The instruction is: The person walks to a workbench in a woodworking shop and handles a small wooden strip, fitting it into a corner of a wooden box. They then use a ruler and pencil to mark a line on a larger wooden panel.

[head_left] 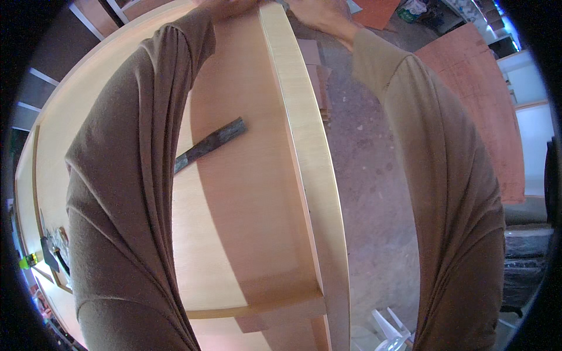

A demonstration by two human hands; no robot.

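Both arms reach forward over a large pale wooden cabinet frame (234,257), whose raised edge strip (319,169) runs from the near side to the far end. At the top of the picture my left hand (231,8) is over the panel beside that strip, its fingers mostly cut off by the picture's edge. On the strip's other side my right hand (321,14) is closed at the far end of the strip, by a small grey bit too cropped to name. A flat, dark metal bar-like tool (216,141) lies on the panel, one end hidden behind my left sleeve.
A crosspiece (257,310) joins the edge strip at the near end. Small tools (51,254) lie at the far left. Right of the cabinet is concrete floor (374,193) with stacked board pieces (319,88), a reddish-brown sheet (474,105) and a white plastic object (391,327).
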